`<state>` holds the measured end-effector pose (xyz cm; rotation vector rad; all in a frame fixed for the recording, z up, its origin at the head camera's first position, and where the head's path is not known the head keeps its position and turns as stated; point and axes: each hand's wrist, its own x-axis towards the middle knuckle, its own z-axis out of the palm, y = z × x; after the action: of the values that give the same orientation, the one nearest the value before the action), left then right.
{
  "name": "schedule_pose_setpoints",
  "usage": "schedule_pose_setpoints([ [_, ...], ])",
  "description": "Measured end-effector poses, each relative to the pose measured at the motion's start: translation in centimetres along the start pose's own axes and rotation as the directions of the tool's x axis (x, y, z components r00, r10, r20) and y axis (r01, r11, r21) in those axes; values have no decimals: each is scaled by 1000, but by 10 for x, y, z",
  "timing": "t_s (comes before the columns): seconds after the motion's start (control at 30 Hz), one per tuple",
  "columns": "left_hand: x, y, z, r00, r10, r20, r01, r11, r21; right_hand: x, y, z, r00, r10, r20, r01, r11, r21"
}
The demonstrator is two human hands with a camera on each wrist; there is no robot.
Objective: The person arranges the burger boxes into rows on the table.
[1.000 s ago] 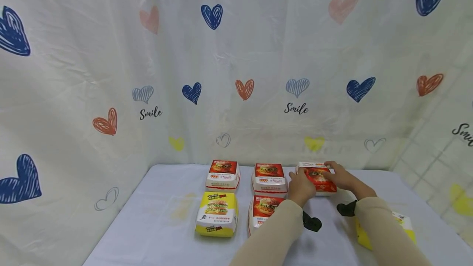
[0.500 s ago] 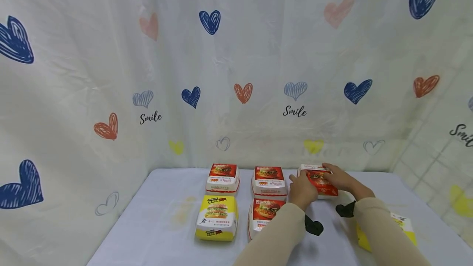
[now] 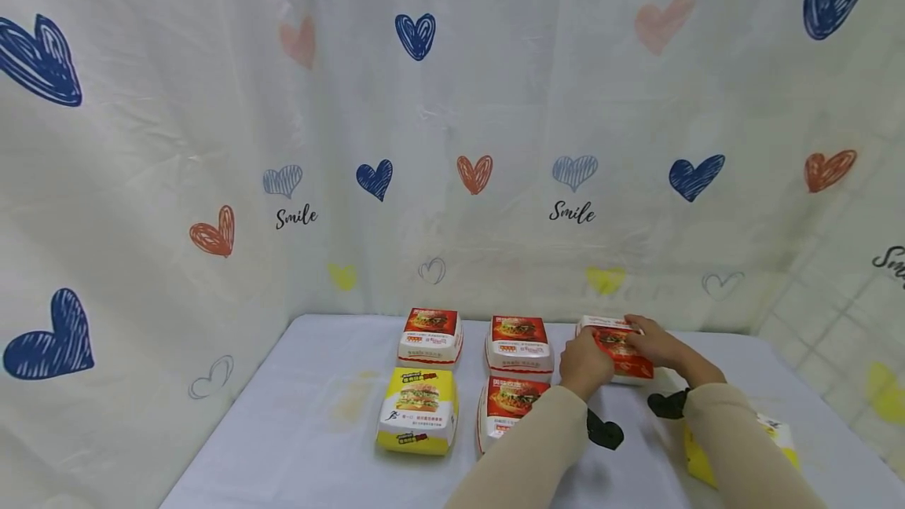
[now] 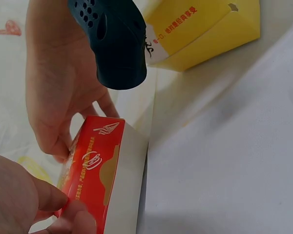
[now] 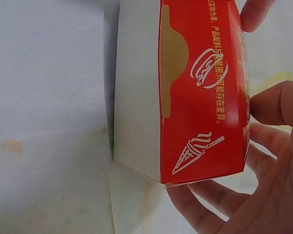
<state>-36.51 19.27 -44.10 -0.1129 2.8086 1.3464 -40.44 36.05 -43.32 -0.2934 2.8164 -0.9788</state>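
A red-and-white burger box (image 3: 632,369) stands on the table at the back right, its lid down. My left hand (image 3: 587,364) grips its left side, and in the left wrist view the left fingers (image 4: 80,217) press on the red front flap. From the right, my right hand (image 3: 668,352) holds the same box, thumb (image 5: 271,105) against the lid and other fingers (image 5: 195,204) along its side. White side and red flap of the burger box (image 5: 136,87) fill the right wrist view. Its far side is hidden.
Red-and-white burger boxes (image 3: 430,336) (image 3: 519,346) (image 3: 498,407) stand left of my hands, the nearest partly behind my left sleeve. A yellow burger box (image 3: 417,412) sits front left. Another yellow box (image 3: 700,454) is partly under my right sleeve. A heart-printed curtain (image 3: 452,100) hangs behind.
Both hands stay on the red-and-white burger box, which has shifted slightly to the right and nearer. The head view has moved a little. The other boxes stand where they were.
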Motion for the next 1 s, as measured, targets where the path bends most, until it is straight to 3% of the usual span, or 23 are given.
schedule_pose_setpoints([
  [0.2,0,-2,1,1000,5,3,-5,1000,7,-1,1,-1,998,61,4,-61,998,-15],
  [0.43,4,-5,2,1000,15,16,-14,1000,-16,-2,4,-3,988,144,47,-148,986,82],
  [0.7,6,-6,3,999,46,8,-46,999,-12,-7,1,-9,988,146,57,-150,987,59],
  [1.0,-2,-4,-3,998,20,66,-19,1000,-17,-11,2,-8,984,169,49,-171,984,44],
])
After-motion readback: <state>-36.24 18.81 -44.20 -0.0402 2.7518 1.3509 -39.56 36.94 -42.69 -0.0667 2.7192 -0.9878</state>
